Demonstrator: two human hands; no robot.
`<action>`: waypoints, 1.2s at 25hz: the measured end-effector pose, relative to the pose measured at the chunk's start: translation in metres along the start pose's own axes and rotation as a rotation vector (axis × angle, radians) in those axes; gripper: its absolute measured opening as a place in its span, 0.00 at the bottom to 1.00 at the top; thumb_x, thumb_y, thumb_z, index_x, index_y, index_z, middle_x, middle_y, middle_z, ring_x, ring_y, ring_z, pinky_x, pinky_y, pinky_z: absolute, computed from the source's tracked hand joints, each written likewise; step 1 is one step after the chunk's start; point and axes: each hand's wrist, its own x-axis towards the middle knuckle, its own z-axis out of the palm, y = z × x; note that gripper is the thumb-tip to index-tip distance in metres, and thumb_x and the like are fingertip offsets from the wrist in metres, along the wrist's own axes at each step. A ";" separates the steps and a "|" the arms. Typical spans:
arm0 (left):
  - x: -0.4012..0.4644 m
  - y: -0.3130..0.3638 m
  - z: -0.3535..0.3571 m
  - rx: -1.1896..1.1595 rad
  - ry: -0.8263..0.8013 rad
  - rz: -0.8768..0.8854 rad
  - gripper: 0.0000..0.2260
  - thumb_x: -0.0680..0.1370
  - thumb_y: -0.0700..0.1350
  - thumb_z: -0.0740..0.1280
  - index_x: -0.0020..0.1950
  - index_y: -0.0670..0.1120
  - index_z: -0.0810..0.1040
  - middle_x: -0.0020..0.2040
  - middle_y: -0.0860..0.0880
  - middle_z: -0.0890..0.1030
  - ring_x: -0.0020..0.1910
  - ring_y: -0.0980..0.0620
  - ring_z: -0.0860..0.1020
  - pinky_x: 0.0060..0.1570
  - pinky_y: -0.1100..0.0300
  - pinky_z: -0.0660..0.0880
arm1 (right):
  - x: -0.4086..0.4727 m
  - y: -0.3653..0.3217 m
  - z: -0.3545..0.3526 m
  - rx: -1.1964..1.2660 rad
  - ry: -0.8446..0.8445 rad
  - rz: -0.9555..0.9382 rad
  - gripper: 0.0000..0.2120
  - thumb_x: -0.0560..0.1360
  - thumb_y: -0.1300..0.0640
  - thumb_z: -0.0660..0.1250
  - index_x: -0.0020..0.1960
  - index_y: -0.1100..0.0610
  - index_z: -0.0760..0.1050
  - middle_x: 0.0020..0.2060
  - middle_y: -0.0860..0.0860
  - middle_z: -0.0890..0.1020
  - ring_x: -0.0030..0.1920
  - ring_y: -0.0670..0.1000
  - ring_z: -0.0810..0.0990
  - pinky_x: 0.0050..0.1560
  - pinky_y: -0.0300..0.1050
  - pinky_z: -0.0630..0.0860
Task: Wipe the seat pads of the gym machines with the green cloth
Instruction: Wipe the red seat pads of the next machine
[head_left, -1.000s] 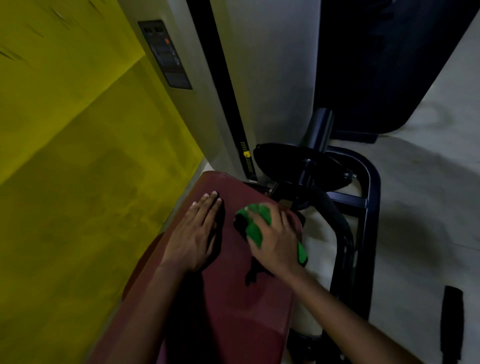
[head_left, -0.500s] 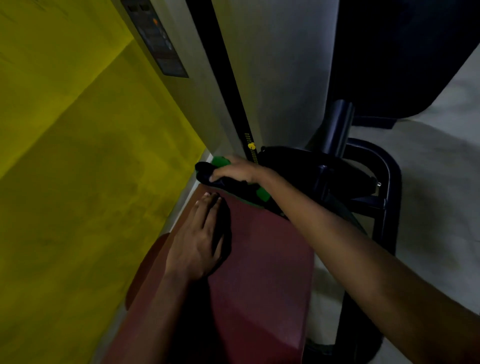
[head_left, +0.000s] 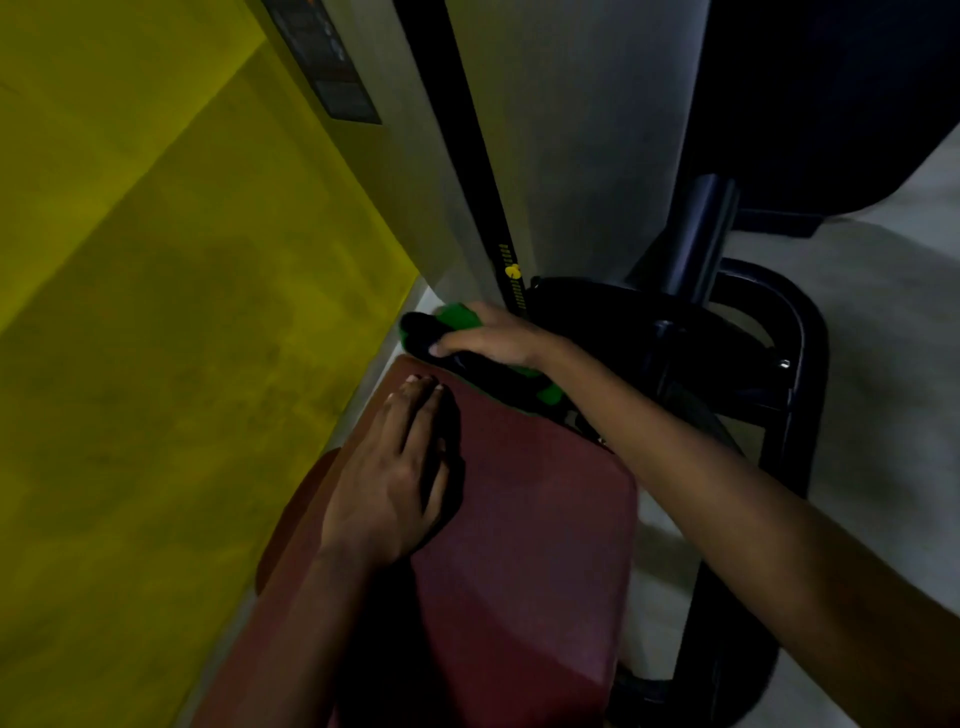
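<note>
A dark red seat pad (head_left: 524, 519) runs from the bottom of the view toward a grey machine column. My left hand (head_left: 395, 478) rests flat on the pad's left part, fingers straight and pointing to the far edge. My right hand (head_left: 493, 340) reaches across to the pad's far end and grips the green cloth (head_left: 457, 317), which bunches under the palm; a green corner (head_left: 549, 395) shows below the wrist. The cloth sits against a dark part at the pad's far edge.
A yellow wall (head_left: 171, 338) stands close on the left. The grey weight-stack column (head_left: 561, 135) with a black slot and a yellow pin (head_left: 513, 271) rises ahead. A black tubular frame (head_left: 800, 364) curves at the right over a pale floor (head_left: 883, 364).
My right hand has carried the green cloth from the middle of the pad up to its far left end. My left hand has stayed flat on the pad.
</note>
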 end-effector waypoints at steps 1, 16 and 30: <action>0.000 -0.001 0.000 0.005 0.002 -0.001 0.24 0.79 0.48 0.57 0.71 0.35 0.66 0.69 0.37 0.68 0.71 0.42 0.65 0.66 0.45 0.68 | 0.003 -0.005 0.003 0.020 -0.010 0.010 0.14 0.75 0.60 0.68 0.58 0.65 0.75 0.43 0.53 0.78 0.45 0.49 0.77 0.44 0.41 0.69; 0.001 0.004 0.001 0.152 -0.004 0.029 0.24 0.80 0.48 0.52 0.72 0.35 0.65 0.73 0.38 0.65 0.73 0.42 0.63 0.72 0.50 0.59 | -0.088 0.051 0.002 -0.208 0.341 0.117 0.05 0.73 0.51 0.67 0.41 0.53 0.75 0.37 0.48 0.77 0.41 0.51 0.76 0.37 0.43 0.67; -0.002 0.004 0.001 0.265 -0.066 0.099 0.29 0.80 0.54 0.49 0.75 0.37 0.59 0.75 0.39 0.59 0.75 0.43 0.57 0.73 0.52 0.48 | -0.184 0.138 0.092 0.539 1.046 0.189 0.04 0.76 0.58 0.66 0.43 0.57 0.76 0.38 0.51 0.80 0.41 0.51 0.79 0.42 0.42 0.74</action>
